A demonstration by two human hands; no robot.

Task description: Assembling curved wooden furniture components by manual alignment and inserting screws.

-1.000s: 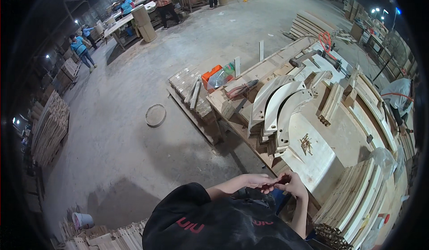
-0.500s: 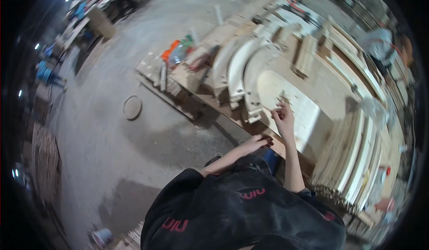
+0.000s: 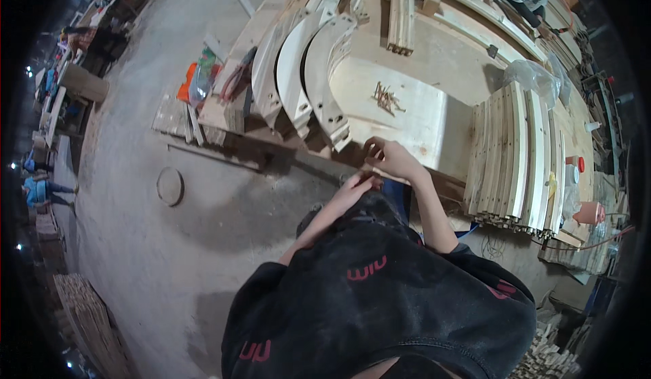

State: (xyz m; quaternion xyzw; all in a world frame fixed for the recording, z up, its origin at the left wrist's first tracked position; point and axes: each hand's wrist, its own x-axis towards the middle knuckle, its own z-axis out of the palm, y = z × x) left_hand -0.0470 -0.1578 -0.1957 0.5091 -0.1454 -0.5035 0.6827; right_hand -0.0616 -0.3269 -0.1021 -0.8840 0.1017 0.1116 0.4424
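My right hand [image 3: 396, 161] is at the near edge of the workbench, its fingers curled down in a pinch; anything in them is too small to make out. Just below and to its left, my left hand [image 3: 357, 188] almost meets it, fingers bent inward with their contents hidden. Beyond them a loose pile of thin brownish screws or pegs [image 3: 388, 99] lies on a pale wooden board [image 3: 420, 125]. Left of that board are several curved wooden pieces [image 3: 325, 74] with dark holes near their ends, the closest one's tip just beyond my hands.
A stack of curved slats [image 3: 505, 155] stands to the right, beside clear plastic bags [image 3: 529, 74]. Short wooden bars [image 3: 401, 20] lie farther back. At the far right edge another person's arm [image 3: 532, 13] shows. A round ring [image 3: 170, 186] lies on the floor at left.
My right hand has come back from beside the pile toward my left hand at the bench edge. The view has shifted, so the bench sits farther left and higher.
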